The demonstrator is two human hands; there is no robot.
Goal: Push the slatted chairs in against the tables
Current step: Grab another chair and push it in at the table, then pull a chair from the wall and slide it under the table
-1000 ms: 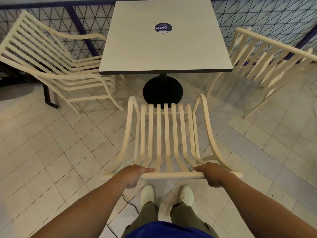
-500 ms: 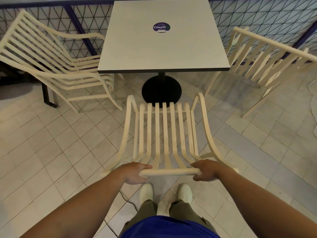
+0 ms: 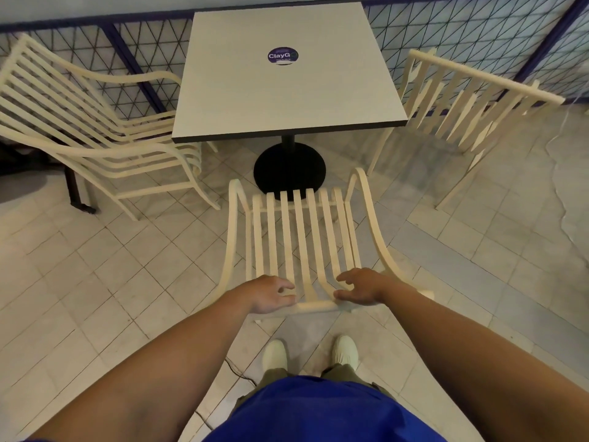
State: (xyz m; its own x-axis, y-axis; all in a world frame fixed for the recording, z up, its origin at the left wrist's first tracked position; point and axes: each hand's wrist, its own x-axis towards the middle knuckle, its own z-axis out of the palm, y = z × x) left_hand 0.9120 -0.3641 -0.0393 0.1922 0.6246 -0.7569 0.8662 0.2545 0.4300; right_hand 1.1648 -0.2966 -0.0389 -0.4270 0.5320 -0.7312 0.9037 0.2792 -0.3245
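Cannot read the small print on the sticker (image 3: 283, 55). Cannot see parts of the top rail of the near chair (image 3: 302, 237) under left hand (image 3: 269, 296) and right hand (image 3: 361, 288). Lose the back of the left chair (image 3: 111, 152) at the left edge.

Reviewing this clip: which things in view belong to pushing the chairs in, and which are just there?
Job: front cream slatted chair; left cream slatted chair; right cream slatted chair; square grey pedestal table; left hand; right hand.
Just there: round purple ClayGo sticker; blue-framed mesh fence; thin dark floor cable.
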